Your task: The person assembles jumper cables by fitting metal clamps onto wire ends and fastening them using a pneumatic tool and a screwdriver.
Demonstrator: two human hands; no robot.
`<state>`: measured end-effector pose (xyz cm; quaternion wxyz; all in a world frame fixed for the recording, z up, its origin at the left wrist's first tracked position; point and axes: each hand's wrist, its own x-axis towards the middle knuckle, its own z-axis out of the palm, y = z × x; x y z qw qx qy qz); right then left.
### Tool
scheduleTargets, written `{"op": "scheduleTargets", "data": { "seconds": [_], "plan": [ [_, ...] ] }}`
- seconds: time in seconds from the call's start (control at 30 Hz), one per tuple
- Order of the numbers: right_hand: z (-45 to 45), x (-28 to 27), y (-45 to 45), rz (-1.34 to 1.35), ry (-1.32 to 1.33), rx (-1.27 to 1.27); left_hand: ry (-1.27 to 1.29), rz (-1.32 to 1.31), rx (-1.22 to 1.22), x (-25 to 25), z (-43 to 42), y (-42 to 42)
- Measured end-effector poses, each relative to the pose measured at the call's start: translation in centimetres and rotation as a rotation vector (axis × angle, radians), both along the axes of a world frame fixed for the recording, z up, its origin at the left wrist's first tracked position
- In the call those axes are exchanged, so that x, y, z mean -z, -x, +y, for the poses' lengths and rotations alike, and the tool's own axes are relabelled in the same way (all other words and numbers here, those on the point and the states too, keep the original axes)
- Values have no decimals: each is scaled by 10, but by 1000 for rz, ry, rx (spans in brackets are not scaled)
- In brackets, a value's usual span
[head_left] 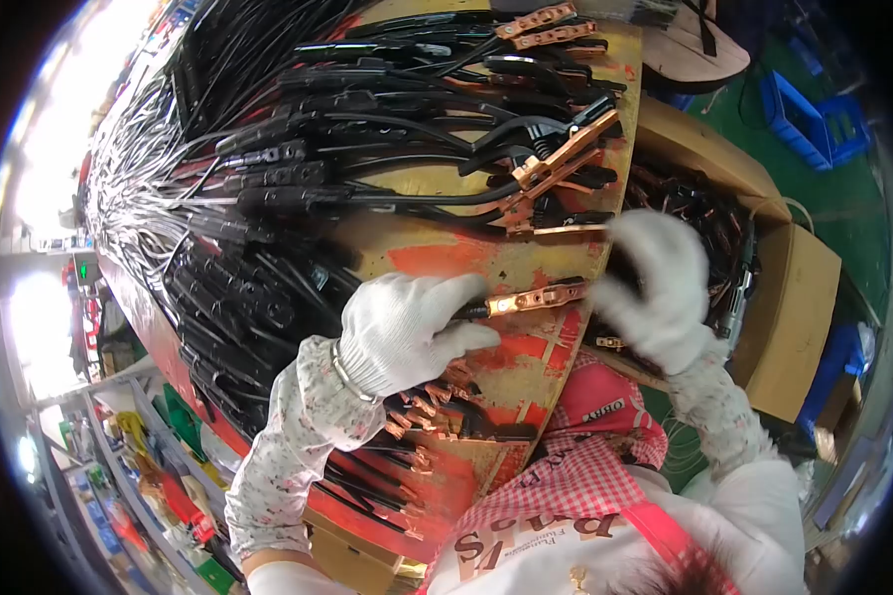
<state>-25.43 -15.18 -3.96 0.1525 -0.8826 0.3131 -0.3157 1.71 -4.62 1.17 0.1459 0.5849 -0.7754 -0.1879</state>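
My left hand (407, 332), in a white knit glove, is closed around the black cable end of a copper-coloured clamp piece (536, 298), which looks like the metal body of a welding electrode holder. The piece points right across the table. At its far end is my right hand (655, 278), also gloved and smeared by motion, so its fingers and anything in them cannot be made out. Just above, several similar copper clamp pieces (566, 159) on black cables lie along the table's edge.
A red and yellow worn table (437, 260) carries a large bundle of black cables (298, 178) with silvery ends. Bare copper cable ends (432, 402) lie nearer me. To the right stands an open cardboard box (789, 322) of dark and copper parts; blue bins (799, 119) sit beyond.
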Motion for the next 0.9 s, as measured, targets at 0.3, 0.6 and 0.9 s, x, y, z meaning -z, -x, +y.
{"op": "scheduleTargets", "data": {
  "seconds": [0.3,0.6,0.9],
  "plan": [
    [28,131,194,-78,-810,1198,63,-55,-40,13,2,13],
    [40,51,105,-1175,-1315,516,129,-83,-49,12,2,17],
    [-7,-55,-43,-1532,-1238,-815,156,-195,-83,17,6,23]
  ]
}}
